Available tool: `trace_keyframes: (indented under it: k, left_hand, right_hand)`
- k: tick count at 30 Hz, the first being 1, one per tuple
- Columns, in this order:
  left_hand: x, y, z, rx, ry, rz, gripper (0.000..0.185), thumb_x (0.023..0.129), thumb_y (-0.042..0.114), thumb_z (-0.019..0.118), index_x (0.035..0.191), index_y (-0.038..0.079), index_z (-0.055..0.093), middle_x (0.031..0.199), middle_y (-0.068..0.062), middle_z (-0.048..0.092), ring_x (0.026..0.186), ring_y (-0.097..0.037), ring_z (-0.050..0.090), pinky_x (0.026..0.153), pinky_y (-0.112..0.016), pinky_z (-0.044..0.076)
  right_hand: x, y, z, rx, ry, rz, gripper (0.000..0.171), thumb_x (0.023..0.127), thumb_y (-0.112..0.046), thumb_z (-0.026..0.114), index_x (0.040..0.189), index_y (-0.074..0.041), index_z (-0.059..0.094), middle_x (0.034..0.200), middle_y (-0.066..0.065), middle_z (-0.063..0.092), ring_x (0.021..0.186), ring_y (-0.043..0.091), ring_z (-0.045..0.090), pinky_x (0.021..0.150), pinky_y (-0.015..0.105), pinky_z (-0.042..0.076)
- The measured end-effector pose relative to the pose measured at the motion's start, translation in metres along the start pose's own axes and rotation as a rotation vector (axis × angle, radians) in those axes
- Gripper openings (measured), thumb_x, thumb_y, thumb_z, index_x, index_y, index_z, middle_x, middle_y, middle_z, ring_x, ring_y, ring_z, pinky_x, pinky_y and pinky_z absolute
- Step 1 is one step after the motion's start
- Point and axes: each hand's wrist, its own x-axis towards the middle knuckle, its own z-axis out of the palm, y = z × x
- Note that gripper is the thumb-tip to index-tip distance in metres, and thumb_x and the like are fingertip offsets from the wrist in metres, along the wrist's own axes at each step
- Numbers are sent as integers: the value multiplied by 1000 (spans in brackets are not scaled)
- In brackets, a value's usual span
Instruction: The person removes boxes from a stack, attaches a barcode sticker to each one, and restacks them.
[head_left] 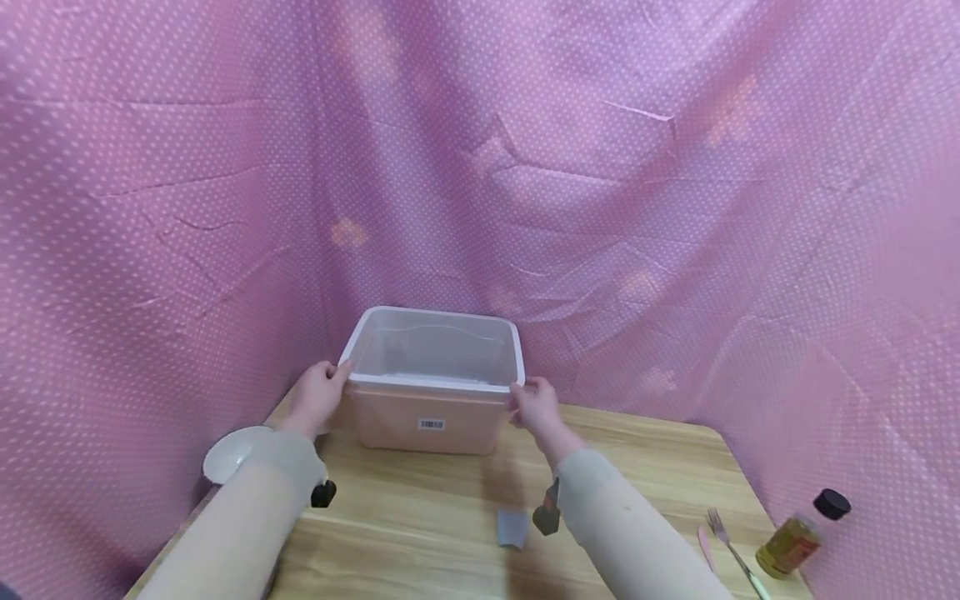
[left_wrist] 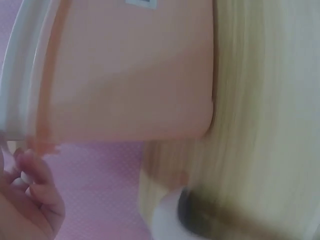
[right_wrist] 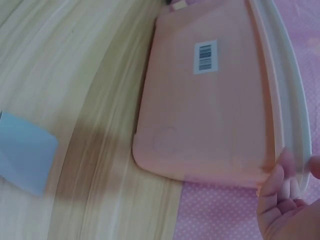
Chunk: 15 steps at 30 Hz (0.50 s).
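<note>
We work inside a pink dotted cloth that hangs behind and to both sides of the tabletop. At the far edge of the tabletop stands the bin, pink-walled with a white rim and a barcode sticker on its near wall; it looks empty and sits flat, its back close to the cloth.

Our left hand grips the left end of the rim, fingers curled over it, and our right hand grips the right end the same way; the right wrist view shows fingertips hooked on the white lip at the corner.

To handle the bin well, we judge that both hands should keep an even hold under the lip, at matching heights, so the bin stays level and does not twist. If we draw it toward us, the blue card lies on the tabletop right in its path, so lifting clear beats sliding.

The white plate sits just beside our left forearm at the table edge, and an elbow could knock it. The fork and the oil bottle lie well apart, at the right.
</note>
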Motion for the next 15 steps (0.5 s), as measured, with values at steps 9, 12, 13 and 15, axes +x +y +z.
trace_keyframes:
  k: [9,12,13,15]
  left_hand:
    - [-7,11,4,-4,218,3,48,96,40,63,112,-4,51,107,-26,56,98,-43,54,84,-54,42]
    - [-7,15,-4,87,284,79,50,95,36,65,120,-4,50,114,-28,50,104,-49,50,87,-59,39]
    - [-6,17,-8,117,292,123,51,96,35,64,124,-5,49,118,-29,48,107,-50,49,89,-61,38]
    - [-4,25,-19,185,267,196,55,98,35,59,135,-3,46,130,-32,44,117,-52,43,96,-63,33]
  right_hand:
    - [1,-1,-11,-142,56,-56,49,100,-22,57,136,8,42,106,27,63,66,24,64,57,33,55]
    - [1,-8,-35,-336,50,-146,52,103,-29,51,141,5,41,122,29,59,95,36,65,82,45,55]
    - [1,-12,-46,-417,51,-184,54,104,-32,49,144,3,39,130,29,55,108,40,61,92,50,50]
    - [0,-21,-69,-600,55,-279,60,104,-37,46,150,-1,32,141,28,47,127,45,45,107,57,33]
